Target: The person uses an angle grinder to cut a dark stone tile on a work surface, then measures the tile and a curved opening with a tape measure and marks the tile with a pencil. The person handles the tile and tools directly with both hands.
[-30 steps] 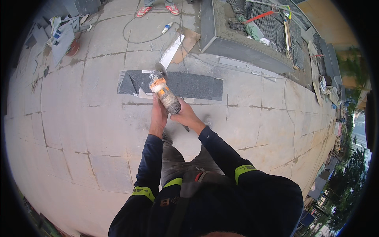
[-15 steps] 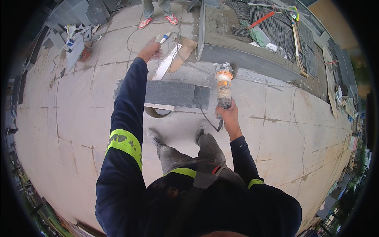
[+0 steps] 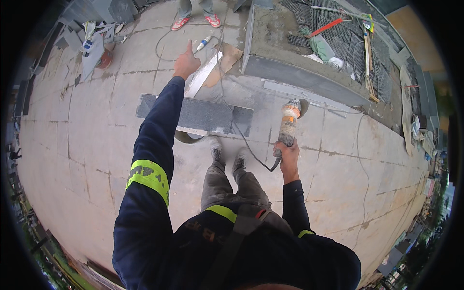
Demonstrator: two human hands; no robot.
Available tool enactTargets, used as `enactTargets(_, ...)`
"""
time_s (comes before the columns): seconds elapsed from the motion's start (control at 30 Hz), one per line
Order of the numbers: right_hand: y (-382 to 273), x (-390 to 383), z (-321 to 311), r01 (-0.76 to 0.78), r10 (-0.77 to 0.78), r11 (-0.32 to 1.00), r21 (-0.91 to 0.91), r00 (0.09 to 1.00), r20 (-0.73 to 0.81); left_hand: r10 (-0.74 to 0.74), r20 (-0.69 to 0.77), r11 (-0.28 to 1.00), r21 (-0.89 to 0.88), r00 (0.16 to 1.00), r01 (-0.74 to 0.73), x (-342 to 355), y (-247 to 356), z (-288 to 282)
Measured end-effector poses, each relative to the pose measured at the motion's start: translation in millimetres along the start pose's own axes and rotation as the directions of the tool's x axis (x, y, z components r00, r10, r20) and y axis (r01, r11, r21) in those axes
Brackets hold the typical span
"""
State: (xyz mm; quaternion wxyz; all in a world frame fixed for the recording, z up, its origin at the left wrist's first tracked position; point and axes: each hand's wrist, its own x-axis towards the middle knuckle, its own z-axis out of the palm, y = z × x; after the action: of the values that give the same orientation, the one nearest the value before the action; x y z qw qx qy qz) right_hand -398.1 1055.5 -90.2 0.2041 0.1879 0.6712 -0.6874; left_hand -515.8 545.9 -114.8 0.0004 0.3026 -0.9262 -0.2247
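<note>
My right hand [image 3: 288,154] grips the rear end of a dusty orange and white angle grinder [image 3: 289,122], whose disc [image 3: 303,108] faces right. The grinder is held to the right of a long dark grey stone slab [image 3: 205,115]. Its black cord loops down from my hand and runs back across the slab. Stretched out ahead, my left hand [image 3: 186,65] holds nothing; its index finger points forward and the others look curled. Just beyond it is a blue and white cable connector [image 3: 203,43]. A round object [image 3: 188,137] shows partly under the slab's near edge.
Ahead right stands a grey stone-edged bed [image 3: 304,75] with mesh, a red-handled tool [image 3: 326,27] and wood strips. A white strip [image 3: 203,77] and brown cardboard [image 3: 228,63] lie beyond the slab. Another person's red shoes [image 3: 212,20] are at the top. A bucket [image 3: 105,59] stands far left.
The grinder and my right hand have moved right. My left hand has turned from loosely spread fingers to a pointing index finger. My feet have come closer together.
</note>
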Motion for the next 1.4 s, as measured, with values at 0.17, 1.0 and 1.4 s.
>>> enactTargets(0.17,-0.5,1.9,41.8,-0.017,0.017,1.0,0.021,1.0,0.007,-0.031,0.079,0.993,-0.113,0.996,0.039,32.9,-33.6,0.8)
enactTargets(1.0,31.1,181.1,-4.4,-0.052,0.054,0.999,0.015,0.972,-0.227,0.033,0.593,0.933,-0.306,0.804,0.188,-354.3,-141.5,235.2)
enactTargets(1.4,49.9,288.0,-106.5,-0.158,0.136,0.976,-0.148,0.979,-0.15,-0.544,0.563,0.766,0.032,0.622,0.642,-464.2,-30.5,306.5)
